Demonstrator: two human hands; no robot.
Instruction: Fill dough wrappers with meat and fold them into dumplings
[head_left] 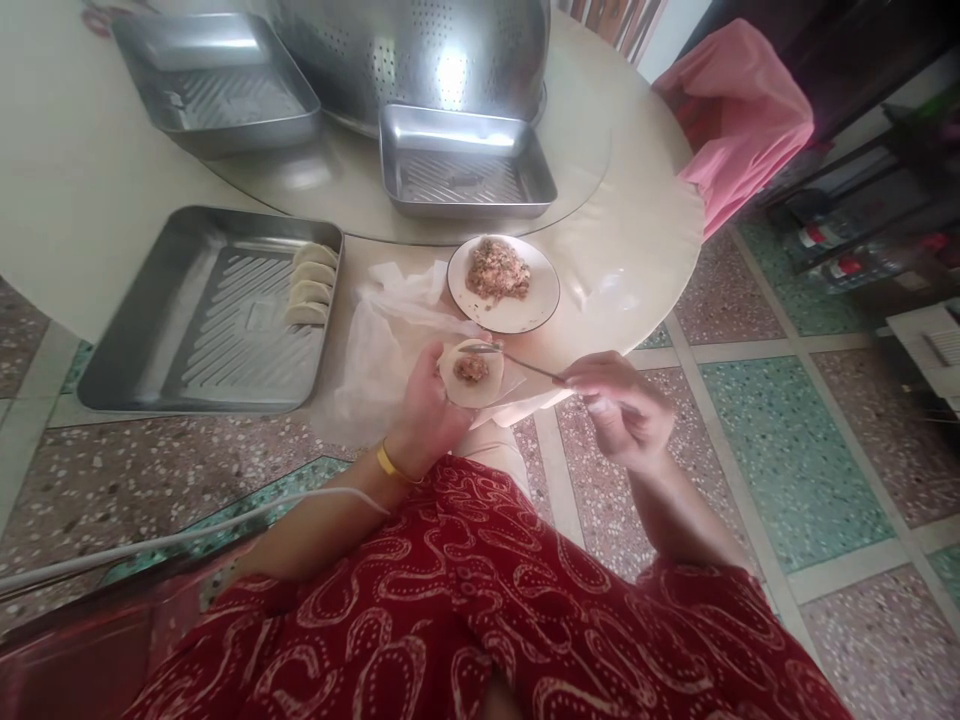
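While my left hand (427,405) cups a round dumpling wrapper (471,373) flat across its fingers, a small lump of meat filling (471,369) sits at the middle of the dough. That hand is curled gently under the wrapper, thumb along its near edge, with a yellow band (390,465) on the wrist. My right hand (619,405) is pinched shut on the handle of a thin metal spoon (517,362), whose tip reaches across to the far rim of the wrapper and touches it just above the filling. Just beyond the wrapper stands a white plate (536,305) heaped with more of the minced filling (496,270), on the round pale table (637,240). Beside the plate, to my left, lies crumpled clear plastic (382,330). Further left is a large steel tray (202,320) with four folded dumplings (309,285) lined along its right edge. Two smaller steel trays (465,165) sit on the raised turntable behind, and a big perforated steel colander (420,50) stands between them. A pink cloth (739,110) hangs over a chair at the table's far right. My red patterned clothing (480,610) fills the bottom of the view above the speckled tile floor (757,420).
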